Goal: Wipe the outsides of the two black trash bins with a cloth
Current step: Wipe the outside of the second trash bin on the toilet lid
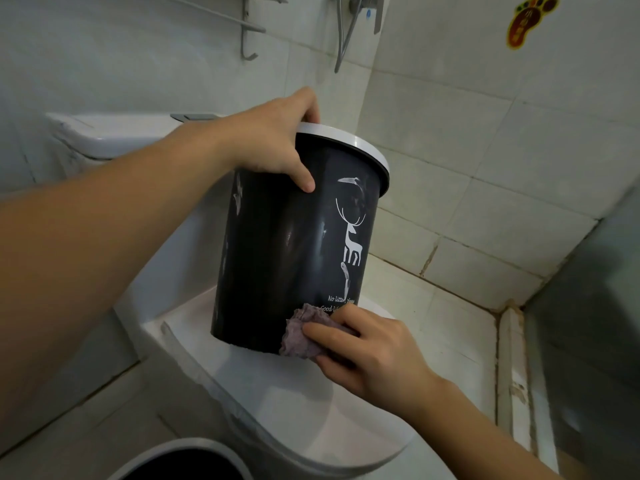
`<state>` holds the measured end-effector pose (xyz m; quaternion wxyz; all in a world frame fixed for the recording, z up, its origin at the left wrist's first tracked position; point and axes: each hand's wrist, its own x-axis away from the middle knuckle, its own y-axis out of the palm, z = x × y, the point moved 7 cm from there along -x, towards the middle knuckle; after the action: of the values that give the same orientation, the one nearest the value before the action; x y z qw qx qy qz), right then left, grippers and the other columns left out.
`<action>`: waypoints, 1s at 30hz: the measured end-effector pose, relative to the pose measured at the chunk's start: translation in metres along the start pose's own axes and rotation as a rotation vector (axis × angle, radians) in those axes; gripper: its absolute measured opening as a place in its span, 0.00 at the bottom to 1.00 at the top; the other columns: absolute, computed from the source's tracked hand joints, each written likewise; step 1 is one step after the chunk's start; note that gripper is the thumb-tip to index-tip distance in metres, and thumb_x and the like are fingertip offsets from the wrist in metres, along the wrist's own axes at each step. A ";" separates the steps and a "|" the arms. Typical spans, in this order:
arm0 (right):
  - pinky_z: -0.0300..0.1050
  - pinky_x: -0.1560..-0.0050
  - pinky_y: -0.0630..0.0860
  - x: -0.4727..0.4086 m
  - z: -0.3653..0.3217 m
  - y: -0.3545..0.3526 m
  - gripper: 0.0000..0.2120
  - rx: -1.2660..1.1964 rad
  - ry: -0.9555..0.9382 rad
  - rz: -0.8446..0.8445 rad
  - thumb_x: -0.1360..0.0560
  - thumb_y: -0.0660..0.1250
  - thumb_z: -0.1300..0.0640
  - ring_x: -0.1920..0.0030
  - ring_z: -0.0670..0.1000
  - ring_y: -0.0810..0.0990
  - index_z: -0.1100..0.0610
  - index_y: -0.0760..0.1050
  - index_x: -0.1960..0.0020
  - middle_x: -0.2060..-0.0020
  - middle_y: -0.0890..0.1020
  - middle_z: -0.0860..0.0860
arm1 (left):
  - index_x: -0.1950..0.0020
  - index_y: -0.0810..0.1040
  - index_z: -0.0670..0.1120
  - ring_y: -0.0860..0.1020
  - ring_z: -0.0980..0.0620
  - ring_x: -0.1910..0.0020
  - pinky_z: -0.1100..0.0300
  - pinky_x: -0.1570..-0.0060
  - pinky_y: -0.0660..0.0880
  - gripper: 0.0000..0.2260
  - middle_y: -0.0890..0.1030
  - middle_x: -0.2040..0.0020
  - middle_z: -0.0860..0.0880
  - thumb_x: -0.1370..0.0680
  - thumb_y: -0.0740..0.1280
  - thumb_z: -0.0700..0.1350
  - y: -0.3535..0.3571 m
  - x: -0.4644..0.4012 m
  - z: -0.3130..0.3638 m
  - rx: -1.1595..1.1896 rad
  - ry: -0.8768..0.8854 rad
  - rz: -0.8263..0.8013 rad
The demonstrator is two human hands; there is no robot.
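A black trash bin (277,244) with a white rim and a white deer print stands tilted on the closed toilet lid (298,403). My left hand (273,140) grips its upper rim, thumb on the outer wall. My right hand (367,355) holds a crumpled purple-grey cloth (304,336) pressed against the bin's lower front edge, near the printed text. A second black bin (183,460) with a white rim shows partly at the bottom edge, open top facing up.
The white toilet tank (114,133) stands behind the bin. Tiled walls surround the spot, with a metal rack (249,29) and shower hose (346,32) above. A raised tiled ledge (512,358) runs on the right. A foot-shaped sticker (530,19) is on the wall.
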<state>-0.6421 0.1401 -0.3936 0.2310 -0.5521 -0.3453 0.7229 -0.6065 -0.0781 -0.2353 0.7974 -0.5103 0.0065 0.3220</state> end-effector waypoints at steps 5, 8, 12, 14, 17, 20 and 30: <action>0.41 0.68 0.72 0.000 -0.002 0.001 0.10 0.000 -0.009 -0.020 0.21 0.68 0.50 0.62 0.50 0.75 0.50 0.82 0.42 0.57 0.78 0.50 | 0.31 0.65 0.65 0.72 0.47 0.35 0.49 0.36 0.71 0.42 0.72 0.34 0.53 0.37 0.83 0.47 0.008 0.001 0.010 -0.032 0.019 -0.099; 0.40 0.67 0.71 0.000 -0.002 0.001 0.10 0.005 -0.010 -0.020 0.21 0.66 0.50 0.61 0.50 0.76 0.50 0.82 0.42 0.56 0.79 0.50 | 0.37 0.68 0.69 0.74 0.48 0.40 0.47 0.39 0.74 0.38 0.74 0.39 0.56 0.39 0.83 0.48 0.008 0.004 0.011 -0.018 0.014 -0.089; 0.39 0.67 0.69 0.000 -0.003 0.003 0.10 0.014 -0.009 -0.031 0.21 0.67 0.50 0.61 0.50 0.76 0.50 0.82 0.42 0.56 0.79 0.50 | 0.34 0.69 0.66 0.74 0.50 0.42 0.55 0.47 0.74 0.39 0.74 0.41 0.57 0.38 0.83 0.44 0.006 0.005 0.008 0.035 0.021 -0.086; 0.40 0.68 0.70 -0.001 -0.003 0.002 0.10 0.021 -0.026 -0.032 0.22 0.67 0.50 0.62 0.50 0.76 0.50 0.81 0.42 0.57 0.78 0.50 | 0.31 0.68 0.65 0.73 0.52 0.42 0.60 0.49 0.71 0.41 0.73 0.39 0.57 0.37 0.83 0.43 0.007 0.006 0.010 0.026 0.039 -0.116; 0.41 0.70 0.71 -0.002 -0.002 0.000 0.10 0.028 -0.040 -0.028 0.22 0.67 0.50 0.62 0.50 0.76 0.50 0.81 0.42 0.57 0.78 0.50 | 0.31 0.70 0.61 0.75 0.53 0.41 0.63 0.50 0.72 0.38 0.76 0.40 0.58 0.36 0.82 0.43 0.009 0.006 0.014 0.020 0.059 -0.164; 0.43 0.71 0.73 -0.009 0.002 -0.004 0.11 0.027 -0.032 -0.019 0.21 0.66 0.50 0.62 0.51 0.76 0.50 0.81 0.41 0.57 0.78 0.50 | 0.33 0.72 0.61 0.76 0.53 0.42 0.58 0.45 0.74 0.36 0.77 0.40 0.58 0.36 0.82 0.43 0.010 0.006 0.015 0.015 0.066 -0.174; 0.50 0.72 0.77 -0.073 0.050 -0.043 0.16 0.110 0.253 0.226 0.25 0.68 0.48 0.64 0.56 0.79 0.51 0.81 0.41 0.56 0.78 0.52 | 0.36 0.73 0.63 0.78 0.53 0.43 0.57 0.44 0.75 0.32 0.79 0.41 0.57 0.33 0.80 0.40 0.011 0.007 0.014 0.078 0.092 -0.174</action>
<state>-0.6719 0.1043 -0.3068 0.2197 -0.6605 -0.2089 0.6869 -0.6117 -0.0600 -0.2400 0.8404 -0.4919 0.0113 0.2273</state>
